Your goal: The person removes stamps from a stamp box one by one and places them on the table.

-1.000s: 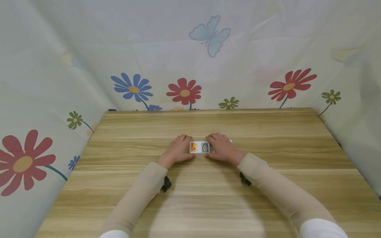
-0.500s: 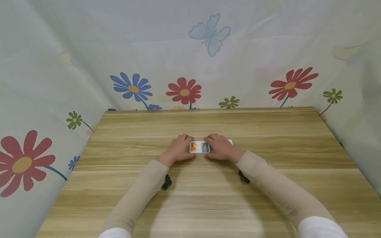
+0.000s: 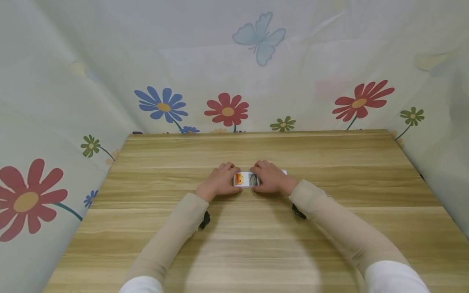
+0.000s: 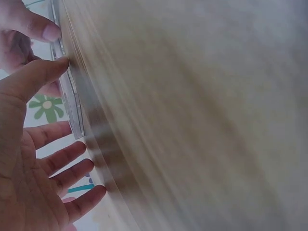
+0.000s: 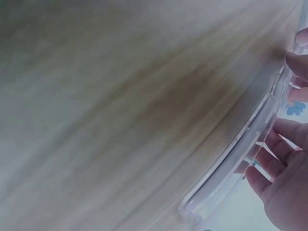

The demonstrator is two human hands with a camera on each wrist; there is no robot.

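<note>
A flat clear plastic case lies on the wooden table, showing an orange picture and a dark green one on white. My left hand holds its left end, thumb on the near edge and index finger on the far edge. Over its right part, my right hand grips the case between thumb and fingers; a white corner sticks out beyond. In the left wrist view, the other fingers of that hand are spread beside the transparent case. The right wrist view shows a thicker clear section alongside the right fingers.
The wood-grain table stretches around the hands on every side. Behind it and along both sides hangs a pale cloth printed with flowers and a butterfly. Both sleeves are beige, with a small black device under each wrist.
The thumbs and fingers of both hands have shifted slightly closer together over the case. The head view has tilted down a little. The case looks otherwise the same.
</note>
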